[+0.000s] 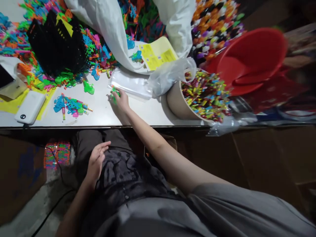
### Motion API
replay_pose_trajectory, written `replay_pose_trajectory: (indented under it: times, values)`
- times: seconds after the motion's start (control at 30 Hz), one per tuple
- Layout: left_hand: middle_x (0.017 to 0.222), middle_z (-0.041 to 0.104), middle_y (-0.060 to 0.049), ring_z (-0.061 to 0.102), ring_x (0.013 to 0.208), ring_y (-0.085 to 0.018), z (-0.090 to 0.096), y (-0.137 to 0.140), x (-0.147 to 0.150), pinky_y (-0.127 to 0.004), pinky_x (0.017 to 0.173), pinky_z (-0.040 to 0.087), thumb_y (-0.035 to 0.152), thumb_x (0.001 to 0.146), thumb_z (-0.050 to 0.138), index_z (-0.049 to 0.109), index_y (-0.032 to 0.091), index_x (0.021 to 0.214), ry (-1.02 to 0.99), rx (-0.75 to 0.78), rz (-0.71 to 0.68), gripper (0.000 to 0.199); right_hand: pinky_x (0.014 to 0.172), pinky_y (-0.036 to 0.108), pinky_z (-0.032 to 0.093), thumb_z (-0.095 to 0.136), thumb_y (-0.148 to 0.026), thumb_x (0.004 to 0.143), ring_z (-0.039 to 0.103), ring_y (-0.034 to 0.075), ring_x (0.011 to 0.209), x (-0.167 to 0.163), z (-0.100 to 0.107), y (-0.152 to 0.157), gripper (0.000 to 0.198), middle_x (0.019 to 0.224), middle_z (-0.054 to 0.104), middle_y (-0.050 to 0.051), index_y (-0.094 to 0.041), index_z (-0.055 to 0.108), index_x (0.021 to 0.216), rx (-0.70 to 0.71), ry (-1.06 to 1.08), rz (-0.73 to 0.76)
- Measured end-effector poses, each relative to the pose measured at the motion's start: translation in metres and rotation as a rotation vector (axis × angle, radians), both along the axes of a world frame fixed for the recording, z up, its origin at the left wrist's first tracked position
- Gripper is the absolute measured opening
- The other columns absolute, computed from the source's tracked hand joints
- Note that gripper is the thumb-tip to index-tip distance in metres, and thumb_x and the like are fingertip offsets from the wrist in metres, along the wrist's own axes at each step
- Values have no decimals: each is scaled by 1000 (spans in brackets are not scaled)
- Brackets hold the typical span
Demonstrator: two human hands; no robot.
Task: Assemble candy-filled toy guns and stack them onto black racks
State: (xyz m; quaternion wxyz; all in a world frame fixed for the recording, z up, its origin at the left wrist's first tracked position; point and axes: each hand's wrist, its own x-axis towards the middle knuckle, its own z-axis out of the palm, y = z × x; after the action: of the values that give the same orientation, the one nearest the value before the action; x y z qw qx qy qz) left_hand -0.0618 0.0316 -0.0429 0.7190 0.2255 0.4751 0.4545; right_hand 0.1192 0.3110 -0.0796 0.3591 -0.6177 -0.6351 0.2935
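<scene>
Green piece (114, 93) sits pinched in the outstretched right hand (121, 99).

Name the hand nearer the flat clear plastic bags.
Right: the right hand is just beside the clear plastic bags; the left hand is farther off, over the lap.

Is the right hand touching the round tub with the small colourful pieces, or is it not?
Apart. The head view shows bare white tabletop between the right hand and the tub.
</scene>
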Motion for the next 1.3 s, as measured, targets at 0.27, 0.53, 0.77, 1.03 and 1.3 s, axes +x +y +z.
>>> replay_pose_trajectory:
  times: [0.27,0.53,0.77,1.03,1.3]
  values:
    - [142,45,0,41,132,-22,-68,30,-62,-45,101,38,52,82,50,53,42,121,-376,-426,-446,41,92,34,40,56,-46,84,52,21,106,-107,1,62,32,114,61,5,-17,66,94,-128,-78,110]
    - [108,66,-19,67,86,-25,-49,79,-73,-39,79,50,51,68,70,50,18,123,100,-307,-569,68,85,29,42,58,-34,84,54,17,90,-65,12,21,20,88,60,5,-15,64,79,32,-57,35]
    - [147,36,-11,44,129,-22,14,81,24,-38,100,43,38,80,63,28,35,140,-125,-36,110,70,80,36,46,57,-35,84,55,19,89,-20,51,-134,18,95,62,9,-19,66,85,311,-179,406]
    - [128,59,-9,65,100,-17,37,77,70,-37,96,46,28,90,42,36,32,133,-140,-171,349,44,100,45,40,50,-27,86,48,23,115,-11,61,-207,37,136,49,15,-14,56,120,197,-114,561]
    - [111,66,-11,64,94,-13,37,70,64,-25,91,47,29,89,29,60,15,109,-62,-257,499,39,101,33,44,44,-18,86,60,14,107,-29,60,-217,21,106,69,7,-19,65,88,114,289,452]
